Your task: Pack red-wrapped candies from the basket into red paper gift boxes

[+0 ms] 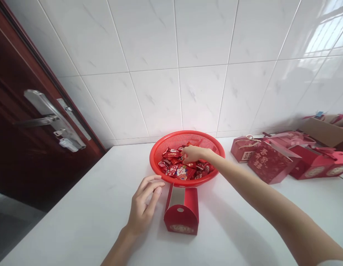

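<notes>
Red packets (184, 172) (some patterned) lie in a basket (171, 142) behind an upright red box (181, 219).

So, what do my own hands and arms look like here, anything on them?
Your left hand is bare, with no glove, ring, watch or bracelet showing. Your right hand has no glove, and its wrist is bare too; its fingers are partly hidden, so I can't rule out a ring. A pale sleeve edge shows on your right arm.
</notes>
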